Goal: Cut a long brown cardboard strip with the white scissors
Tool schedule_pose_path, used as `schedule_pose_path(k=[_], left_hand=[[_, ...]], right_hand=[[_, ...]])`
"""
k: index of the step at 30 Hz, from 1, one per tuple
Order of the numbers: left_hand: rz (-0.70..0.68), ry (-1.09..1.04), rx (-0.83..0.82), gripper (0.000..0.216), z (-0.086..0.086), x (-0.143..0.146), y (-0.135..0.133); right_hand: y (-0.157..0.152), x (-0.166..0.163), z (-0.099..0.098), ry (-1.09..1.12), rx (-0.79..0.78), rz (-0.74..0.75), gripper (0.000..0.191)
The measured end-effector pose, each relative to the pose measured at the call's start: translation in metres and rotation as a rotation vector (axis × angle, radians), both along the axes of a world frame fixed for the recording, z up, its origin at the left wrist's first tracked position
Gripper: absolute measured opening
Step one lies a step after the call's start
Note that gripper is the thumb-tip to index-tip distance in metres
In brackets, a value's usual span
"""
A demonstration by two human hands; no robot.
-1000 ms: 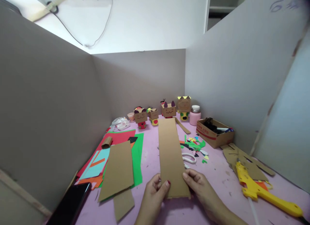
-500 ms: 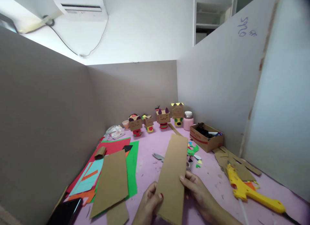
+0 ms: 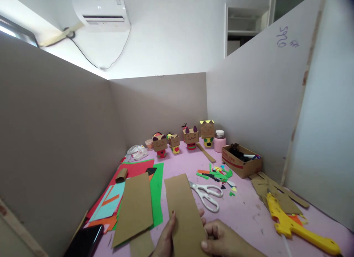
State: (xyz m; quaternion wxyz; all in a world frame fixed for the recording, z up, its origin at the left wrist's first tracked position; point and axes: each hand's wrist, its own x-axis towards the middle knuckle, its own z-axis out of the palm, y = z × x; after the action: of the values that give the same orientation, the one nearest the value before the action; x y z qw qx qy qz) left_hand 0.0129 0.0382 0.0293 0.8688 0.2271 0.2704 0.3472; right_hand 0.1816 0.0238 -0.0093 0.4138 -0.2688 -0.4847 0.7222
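A long brown cardboard strip (image 3: 182, 209) lies lengthwise over the pink table (image 3: 243, 216), its far end pointing away and slightly left. My left hand (image 3: 166, 240) grips its left edge near the bottom of the view, thumb on top. Holding the strip's near right side is my right hand (image 3: 221, 240), fingers curled and thumb pressed on the cardboard. White-handled scissors (image 3: 207, 194) lie just to the right of the strip.
A second cardboard sheet (image 3: 135, 207) rests on green, red and blue paper at left, beside a dark phone (image 3: 83, 242). A yellow glue gun (image 3: 293, 223) and cardboard offcuts lie at right, a small open box (image 3: 242, 161) behind. Cardboard figures (image 3: 190, 135) line the back wall.
The strip has swung from tilting right to pointing slightly left and has come closer to me, uncovering the scissors. Both hands moved lower in view.
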Motion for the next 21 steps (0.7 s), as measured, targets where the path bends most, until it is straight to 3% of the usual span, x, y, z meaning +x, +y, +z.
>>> schedule_pose_path(k=[4, 11, 17, 21], left_hand=[[-0.007, -0.080, -0.002, 0.062, 0.002, 0.000, 0.003], [0.361, 0.061, 0.009, 0.059, -0.013, -0.012, 0.025], [0.751, 0.211, 0.209, 0.050, -0.012, -0.020, 0.038], [0.821, 0.293, 0.239, 0.038, 0.005, -0.042, 0.055]], right_hand=[[0.001, -0.002, 0.000, -0.036, -0.008, -0.043, 0.040], [0.004, -0.006, 0.000, -0.055, 0.010, -0.121, 0.047], [0.019, 0.016, 0.009, -0.133, 0.052, -0.638, 0.034], [0.022, 0.031, 0.024, -0.153, 0.086, -0.715, 0.027]])
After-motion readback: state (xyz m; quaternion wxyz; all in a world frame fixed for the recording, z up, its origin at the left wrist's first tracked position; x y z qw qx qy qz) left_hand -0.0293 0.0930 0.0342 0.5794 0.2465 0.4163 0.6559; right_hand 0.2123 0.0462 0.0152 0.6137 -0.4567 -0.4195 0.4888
